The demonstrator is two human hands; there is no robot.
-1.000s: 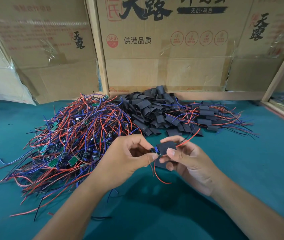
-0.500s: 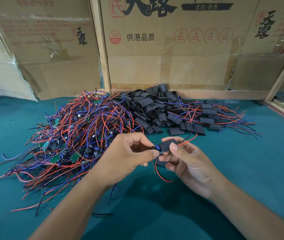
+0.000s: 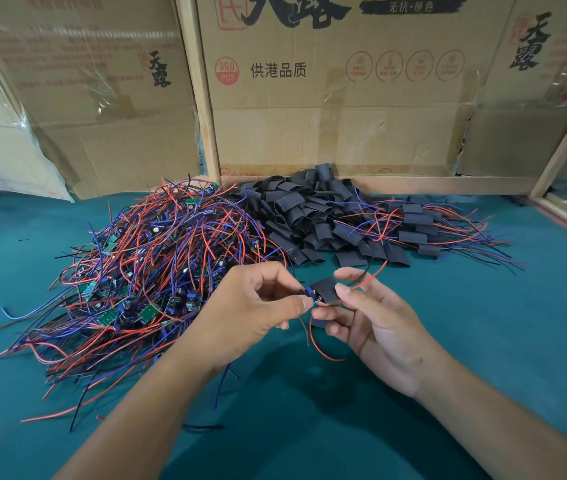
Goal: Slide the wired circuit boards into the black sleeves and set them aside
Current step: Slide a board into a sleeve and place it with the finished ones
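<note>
Two hands met above the teal table [image 3: 483, 341], working one assembly. The left hand [image 3: 247, 306] pinched the wired circuit board [image 3: 311, 295] between thumb and forefinger at its blue-component end. The right hand [image 3: 375, 320] pinched the black sleeve [image 3: 325, 289] with its thumb on top and fingers curled beneath. The board stood at the sleeve's mouth, part entered; how deep could not be told. A red wire [image 3: 368, 277] emerged from the sleeve's far end, and another looped below the hands.

Unsleeved boards lay in the tangled pile [image 3: 143, 271] at left, empty sleeves in the heap [image 3: 309, 216] at centre, and finished pieces [image 3: 417, 230] at right, before the cardboard cartons [image 3: 327, 98].

Judgement: the board appeared light and rigid, its solder joints likely fragile; it was best held by its edges, not drawn by the thin, limp leads. The sleeve appeared soft and flattened, liable to collapse, so its mouth would need holding open near the rim.
</note>
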